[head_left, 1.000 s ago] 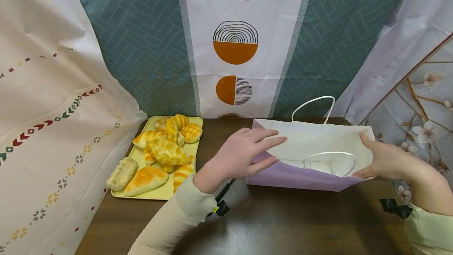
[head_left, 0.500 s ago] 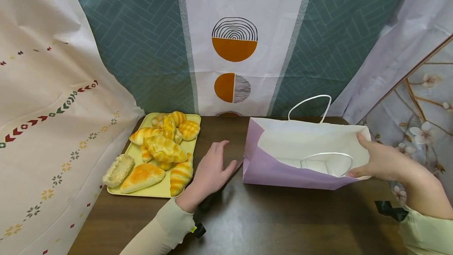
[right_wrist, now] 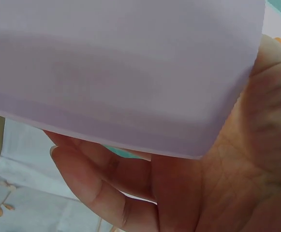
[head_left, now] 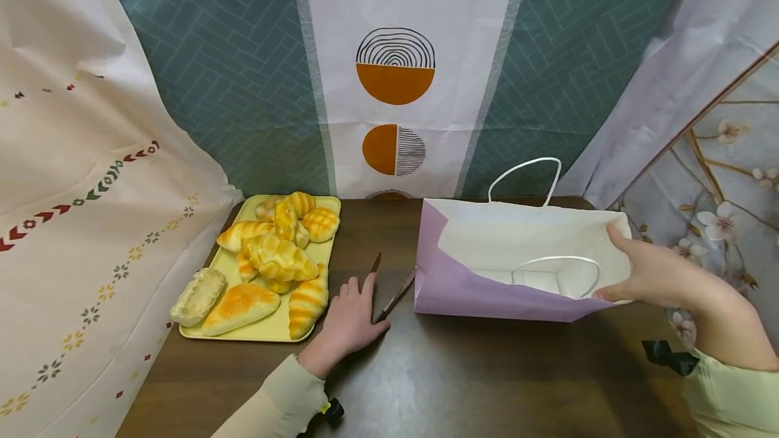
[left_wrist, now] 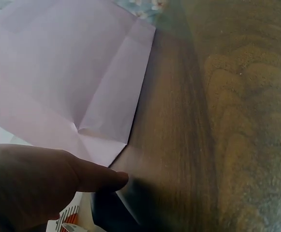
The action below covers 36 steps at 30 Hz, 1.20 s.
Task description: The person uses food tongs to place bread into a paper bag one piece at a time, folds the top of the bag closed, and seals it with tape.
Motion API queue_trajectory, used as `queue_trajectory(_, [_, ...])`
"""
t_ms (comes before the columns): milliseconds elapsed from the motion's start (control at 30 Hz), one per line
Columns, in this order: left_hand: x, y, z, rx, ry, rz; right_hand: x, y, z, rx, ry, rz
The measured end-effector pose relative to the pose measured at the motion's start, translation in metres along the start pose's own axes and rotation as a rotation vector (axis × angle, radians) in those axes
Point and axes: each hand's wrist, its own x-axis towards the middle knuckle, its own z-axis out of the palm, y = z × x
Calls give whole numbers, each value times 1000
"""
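Note:
A purple paper bag [head_left: 487, 296] with a white inside stands on the table at right, its mouth spread wide. My right hand [head_left: 669, 272] grips the bag's right side, thumb over the near rim and fingers at the far corner; other fingers show behind the paper in the right wrist view. Left of the bag, dark tongs [head_left: 395, 299] lie on the table with their arms spread. My left hand [head_left: 348, 316] rests over them, its fingers loosely extended and its thumb [left_wrist: 101, 177] straight beside one arm. The tongs' handle end is hidden under the hand.
A yellow tray [head_left: 228, 263] with several bread pieces stands left of my left hand. An oval pale loaf [head_left: 199, 296] overhangs its left edge. White cord handles [head_left: 525, 162] rise from the bag. Patterned cloth [head_left: 255, 73] hangs behind the table and along both sides.
My left hand has left the bag's left side and come down leftward onto the tongs. My right hand keeps its grip on the bag. The head view has shifted slightly.

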Motion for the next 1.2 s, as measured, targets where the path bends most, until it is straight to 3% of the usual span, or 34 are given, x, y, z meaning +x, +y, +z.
queue_trajectory(533, [0,0,2,-36,-18,-6,-3,-2,-1,-3,15,-9])
queue_trajectory(1000, [0,-7,-11,-276,-109,-100,-5,-3,-1,3,4,41])
queue_trajectory(1200, [-3,-14,-12,-338,-84,-60,-7,-4,1,-4,23,36])
